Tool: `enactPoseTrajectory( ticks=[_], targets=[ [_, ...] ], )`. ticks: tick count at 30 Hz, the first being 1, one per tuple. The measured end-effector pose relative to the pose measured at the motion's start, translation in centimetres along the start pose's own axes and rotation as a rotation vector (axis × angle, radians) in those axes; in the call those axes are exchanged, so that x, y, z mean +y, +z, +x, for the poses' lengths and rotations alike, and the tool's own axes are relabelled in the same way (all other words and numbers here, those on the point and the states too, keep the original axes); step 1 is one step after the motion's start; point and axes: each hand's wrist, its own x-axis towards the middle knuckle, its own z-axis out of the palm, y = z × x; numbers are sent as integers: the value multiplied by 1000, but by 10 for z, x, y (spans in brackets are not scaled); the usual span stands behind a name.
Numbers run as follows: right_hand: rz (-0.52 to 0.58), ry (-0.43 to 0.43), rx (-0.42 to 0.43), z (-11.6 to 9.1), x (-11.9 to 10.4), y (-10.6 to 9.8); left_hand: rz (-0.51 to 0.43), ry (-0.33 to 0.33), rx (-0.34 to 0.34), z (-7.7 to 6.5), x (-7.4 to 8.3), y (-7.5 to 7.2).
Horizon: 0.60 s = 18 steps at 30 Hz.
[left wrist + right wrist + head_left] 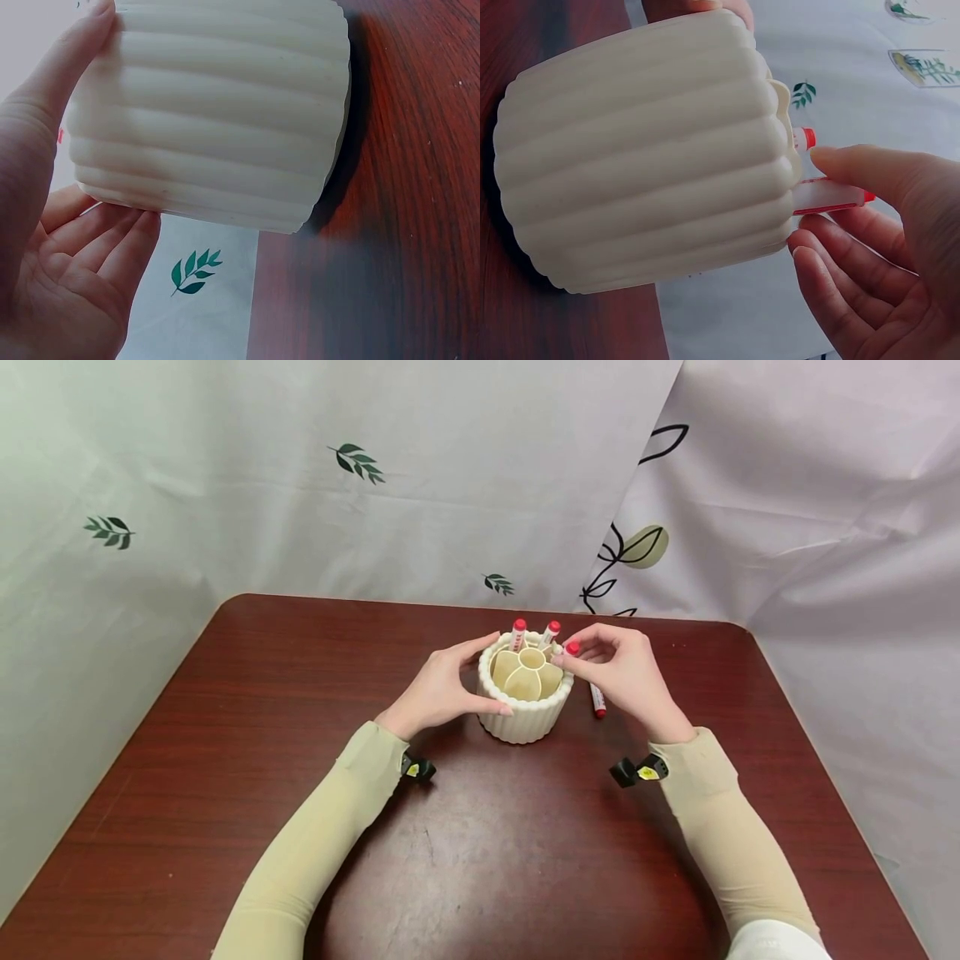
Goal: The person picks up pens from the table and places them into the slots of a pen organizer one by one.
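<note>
A cream ribbed pen holder [519, 723] with petal-shaped compartments stands upright on the table. My left hand [444, 687] grips its side, thumb at the near rim and fingers round the back, as the left wrist view also shows along the ribbed wall [217, 105]. At the right rim, my right hand [626, 670] pinches a white marker with a red cap [572, 648] between thumb and fingers. That marker's white barrel [826, 196] reaches down into the holder, its lower end hidden. Two more red-capped markers [518, 633] [551, 632] stand in the far compartments.
Another red-capped marker [597, 700] lies on the table just right of the holder, partly beneath the right hand. The dark red wooden table [465, 852] ends at a white curtain [420, 527] with leaf prints behind it. Both wrists carry small black cameras [637, 771].
</note>
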Motion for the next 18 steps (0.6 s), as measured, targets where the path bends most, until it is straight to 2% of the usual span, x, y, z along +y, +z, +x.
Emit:
enactPoseTrajectory(
  ticks=[5, 11, 18],
  targets=[
    [7, -10, -9, -1, 0, 0, 5, -3, -3, 0, 0, 0],
    [38, -31, 17, -2, -2, -7, 14, 0, 3, -1, 2, 0],
    [2, 24, 74, -10, -16, -18, 24, 17, 15, -6, 4, -1]
  ],
)
